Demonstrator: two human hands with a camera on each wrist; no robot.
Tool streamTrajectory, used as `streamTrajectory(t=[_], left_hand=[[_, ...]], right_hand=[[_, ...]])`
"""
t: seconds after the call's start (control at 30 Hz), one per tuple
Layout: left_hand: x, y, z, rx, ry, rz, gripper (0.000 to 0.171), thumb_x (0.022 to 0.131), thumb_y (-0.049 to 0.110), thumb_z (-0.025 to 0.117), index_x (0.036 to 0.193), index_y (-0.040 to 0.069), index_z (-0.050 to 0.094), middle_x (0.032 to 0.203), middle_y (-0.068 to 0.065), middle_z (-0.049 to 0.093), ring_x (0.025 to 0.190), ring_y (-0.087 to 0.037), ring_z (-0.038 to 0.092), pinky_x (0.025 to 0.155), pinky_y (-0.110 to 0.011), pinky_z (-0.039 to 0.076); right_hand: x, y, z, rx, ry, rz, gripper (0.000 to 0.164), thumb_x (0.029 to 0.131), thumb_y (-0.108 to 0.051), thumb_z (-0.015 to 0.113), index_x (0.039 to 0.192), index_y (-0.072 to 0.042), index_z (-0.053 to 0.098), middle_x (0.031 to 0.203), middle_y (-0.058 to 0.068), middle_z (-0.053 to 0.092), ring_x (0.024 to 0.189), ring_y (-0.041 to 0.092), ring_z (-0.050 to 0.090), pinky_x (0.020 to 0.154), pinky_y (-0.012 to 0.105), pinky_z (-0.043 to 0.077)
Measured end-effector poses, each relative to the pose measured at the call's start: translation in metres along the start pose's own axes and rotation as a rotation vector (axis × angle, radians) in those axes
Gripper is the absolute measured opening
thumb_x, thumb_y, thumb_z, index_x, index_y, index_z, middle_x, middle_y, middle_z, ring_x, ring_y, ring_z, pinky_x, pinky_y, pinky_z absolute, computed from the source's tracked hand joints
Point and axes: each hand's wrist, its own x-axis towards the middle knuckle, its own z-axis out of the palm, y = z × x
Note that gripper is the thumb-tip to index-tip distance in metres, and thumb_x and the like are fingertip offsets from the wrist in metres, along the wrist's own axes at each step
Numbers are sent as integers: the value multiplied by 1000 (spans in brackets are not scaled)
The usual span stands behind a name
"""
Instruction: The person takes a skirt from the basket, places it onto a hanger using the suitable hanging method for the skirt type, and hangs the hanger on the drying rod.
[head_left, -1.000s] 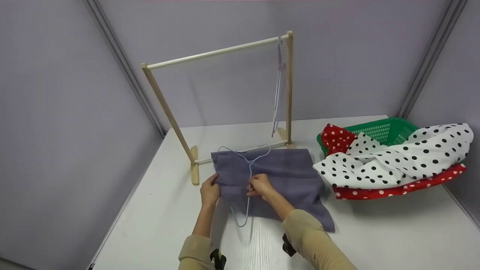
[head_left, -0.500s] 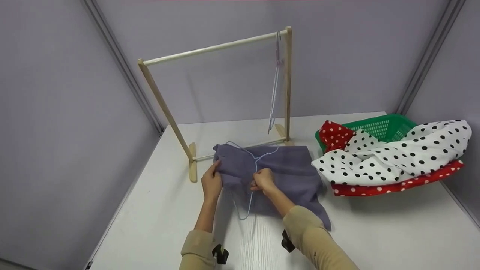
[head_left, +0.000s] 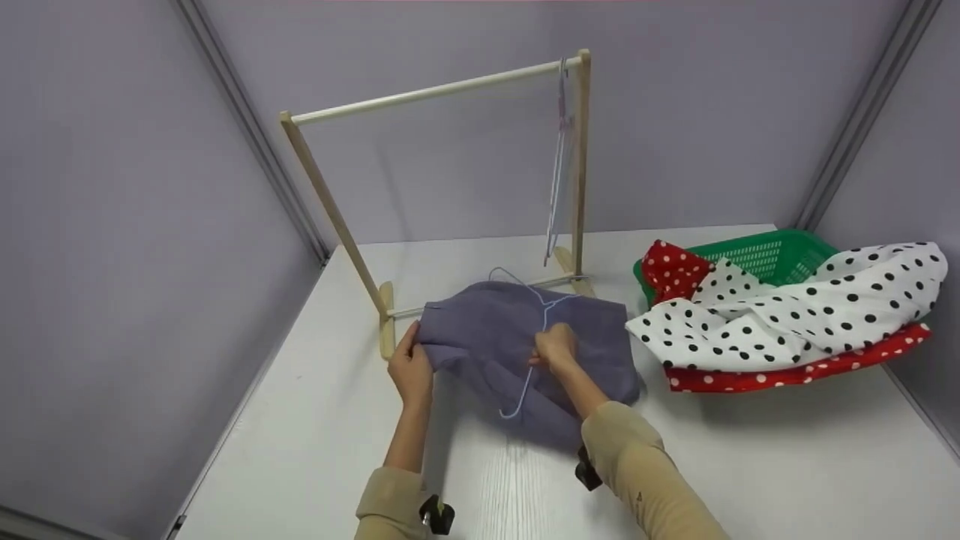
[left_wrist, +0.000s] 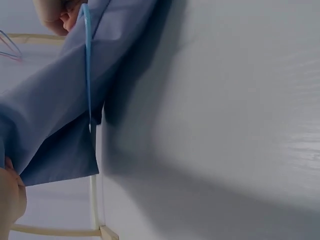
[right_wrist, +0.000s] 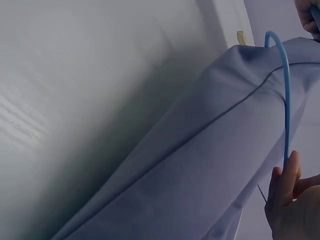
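My left hand (head_left: 411,371) grips the left edge of a purple-grey cloth (head_left: 480,322), lifting and bunching that side. A light blue wire hanger (head_left: 523,390) overlaps the cloth, its hook pointing toward me and its shoulders toward the rack. My right hand (head_left: 555,347) grips the hanger's neck with curled fingers. In the right wrist view the hanger's hook (right_wrist: 287,95) curves above the right hand (right_wrist: 292,202), across a seamed fold of cloth (right_wrist: 190,140). The left wrist view has the left hand (left_wrist: 12,192) at the cloth's edge, with one corner hanging down.
Just behind the cloth stands a wooden rack (head_left: 330,210) with a white top bar (head_left: 435,91). Thin hangers (head_left: 556,172) hang at its right end. On the right, a green basket (head_left: 765,255) holds red and white polka-dot cloths (head_left: 795,322) that spill over its front.
My right hand and the hanger have moved to the right across the cloth. The cloth's left side has been raised and gathered by my left hand, and its lower right corner has drawn in.
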Motion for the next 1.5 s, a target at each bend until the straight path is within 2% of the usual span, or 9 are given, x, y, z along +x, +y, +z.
streamTrajectory(t=[0.27,0.53,0.63,0.77,0.93,1.03,1.23,1.4,1.5], left_hand=[[0,-12,-10,49,69,-14,38,88,-5,41,121,-2,59,123,-16,57,122,-28,47,99,-39,36],[1,-25,-17,118,83,-71,39,87,-4,41,121,-2,58,123,-18,56,120,-31,48,98,-41,37],[-2,-30,-21,180,47,-92,38,86,-4,41,119,-6,59,121,-21,57,118,-34,50,96,-42,39],[-8,-37,-26,408,-90,-103,37,80,-3,44,113,-9,61,113,-23,61,110,-38,54,89,-46,43],[-15,-43,-29,719,-219,-11,26,70,-2,51,89,-7,69,84,-22,67,77,-35,63,66,-47,49],[-19,-47,-28,823,-232,74,7,66,-2,55,67,-3,62,62,-14,59,54,-24,48,50,-42,43],[-27,-52,-27,889,-270,144,6,63,-1,59,60,1,54,55,-8,50,50,-19,38,45,-37,38],[-29,-49,-24,988,-346,141,4,65,2,61,64,-2,61,59,-13,58,50,-21,45,47,-41,43],[-30,-43,-20,1077,-339,236,7,68,2,61,65,-3,63,63,-16,59,55,-27,53,52,-44,45]], right_hand=[[2,-1,-16,16,7,-7,20,83,2,44,64,-1,52,51,5,53,35,10,52,47,31,52],[4,0,-29,-119,31,-108,24,84,-2,48,62,-1,54,49,5,54,34,10,53,41,26,48],[2,1,-27,-158,24,-152,24,83,-1,47,60,-4,52,47,4,53,34,10,52,38,24,46],[-5,-3,-21,-202,17,-269,32,82,1,46,52,-10,45,43,1,49,33,10,51,37,24,44],[-7,-7,-20,-181,24,-351,36,84,1,44,51,-12,39,43,0,48,34,11,52,37,24,41],[-3,-6,-24,-186,76,-357,33,84,1,45,53,-11,41,45,1,50,35,12,53,37,24,41],[5,-1,-33,-215,158,-323,33,80,2,47,52,-13,39,47,3,51,36,15,56,36,23,42],[1,0,-33,-215,38,-279,33,83,1,46,52,-10,41,46,2,50,35,11,53,38,24,44],[-3,-1,-29,-199,-43,-292,33,86,0,46,54,-7,47,47,2,51,36,10,51,38,25,45]])
